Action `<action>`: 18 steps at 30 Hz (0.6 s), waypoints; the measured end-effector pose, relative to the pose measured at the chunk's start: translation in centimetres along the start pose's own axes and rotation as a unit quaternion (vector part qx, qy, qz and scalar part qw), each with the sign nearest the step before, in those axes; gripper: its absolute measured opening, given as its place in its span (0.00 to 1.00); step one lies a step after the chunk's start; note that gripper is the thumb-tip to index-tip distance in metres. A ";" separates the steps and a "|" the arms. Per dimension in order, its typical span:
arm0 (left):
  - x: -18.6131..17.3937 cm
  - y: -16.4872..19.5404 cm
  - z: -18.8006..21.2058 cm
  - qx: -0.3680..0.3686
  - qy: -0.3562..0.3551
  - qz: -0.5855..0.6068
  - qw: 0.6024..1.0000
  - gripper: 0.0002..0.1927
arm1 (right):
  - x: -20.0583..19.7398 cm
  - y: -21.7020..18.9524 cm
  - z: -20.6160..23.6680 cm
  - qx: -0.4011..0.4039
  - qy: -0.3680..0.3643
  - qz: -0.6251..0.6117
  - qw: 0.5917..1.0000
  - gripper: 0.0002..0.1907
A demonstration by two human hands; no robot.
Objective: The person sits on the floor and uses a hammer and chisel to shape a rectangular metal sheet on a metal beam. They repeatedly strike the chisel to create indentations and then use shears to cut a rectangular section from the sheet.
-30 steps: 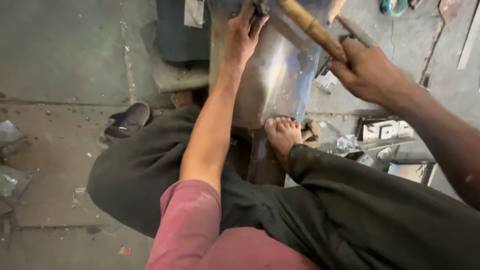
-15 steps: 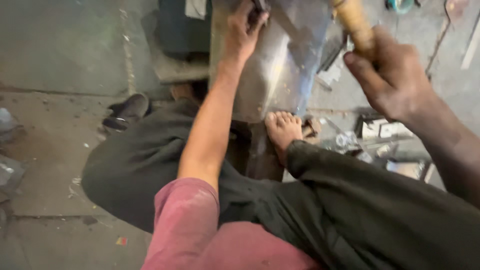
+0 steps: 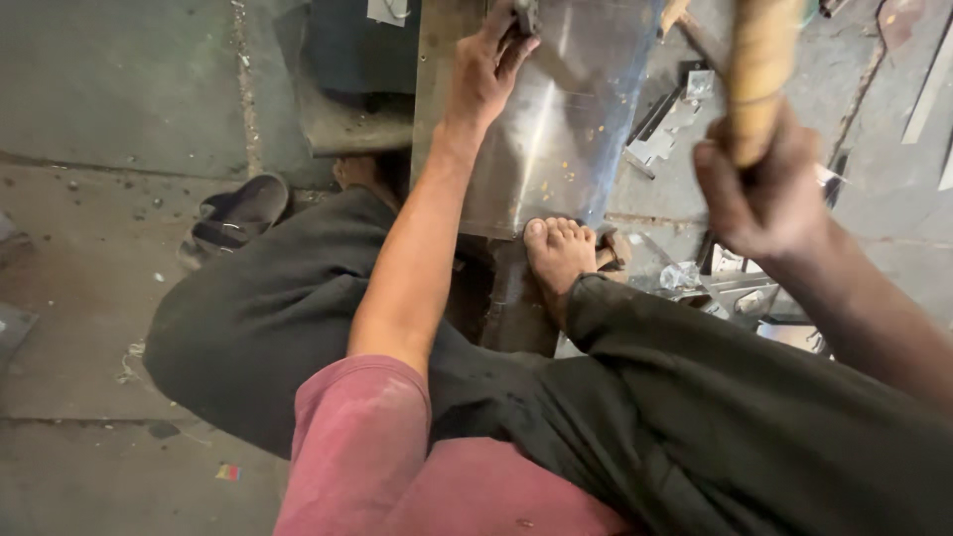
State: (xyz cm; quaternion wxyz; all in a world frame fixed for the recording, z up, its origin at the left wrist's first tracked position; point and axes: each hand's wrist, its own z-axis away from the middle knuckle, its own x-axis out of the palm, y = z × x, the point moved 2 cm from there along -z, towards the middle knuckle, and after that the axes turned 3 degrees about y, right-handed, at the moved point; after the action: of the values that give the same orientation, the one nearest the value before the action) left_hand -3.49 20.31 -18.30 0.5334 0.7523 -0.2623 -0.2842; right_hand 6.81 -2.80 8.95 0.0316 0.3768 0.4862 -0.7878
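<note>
Both hands busy mid-job: left hand [image 3: 488, 74] pinches a small tool against the steel sheet [image 3: 556, 119] at 12 o'clock, right hand [image 3: 759, 189] fist-grips a raised wooden handle [image 3: 762, 69] at 2 o'clock, sheet unfinished, foot [image 3: 558, 256] bracing it.

Soft, even daylight fills the scene with only weak shadows under the legs, the metal sheet [image 3: 556, 129] throws back a pale glare near its top, and the raised wooden handle [image 3: 759, 69] is smeared by motion blur while the concrete floor [image 3: 99, 298] stays fairly sharp.
</note>
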 end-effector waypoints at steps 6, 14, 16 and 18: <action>-0.4 0.4 0.4 -0.013 0.015 -0.051 0.998 0.20 | -0.3 -0.5 -0.8 0.089 -0.084 0.143 0.982 0.12; -0.3 -0.4 1.3 0.000 -0.025 -0.052 0.998 0.20 | 0.6 -0.6 -0.3 0.097 -0.150 0.224 0.958 0.13; -0.4 -0.4 1.3 0.003 0.005 -0.005 1.000 0.19 | 0.2 -0.5 0.0 0.182 -0.122 0.169 0.961 0.09; -0.4 -0.6 1.3 -0.049 -0.013 -0.028 0.998 0.15 | -0.5 -1.1 0.9 0.148 -0.064 0.079 0.984 0.08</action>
State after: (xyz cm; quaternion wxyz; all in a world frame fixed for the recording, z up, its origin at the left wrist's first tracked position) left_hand -4.65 19.88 -19.17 0.5582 0.7282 -0.2340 -0.3215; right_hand 6.23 -3.05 10.29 0.0688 0.3638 0.3296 -0.8685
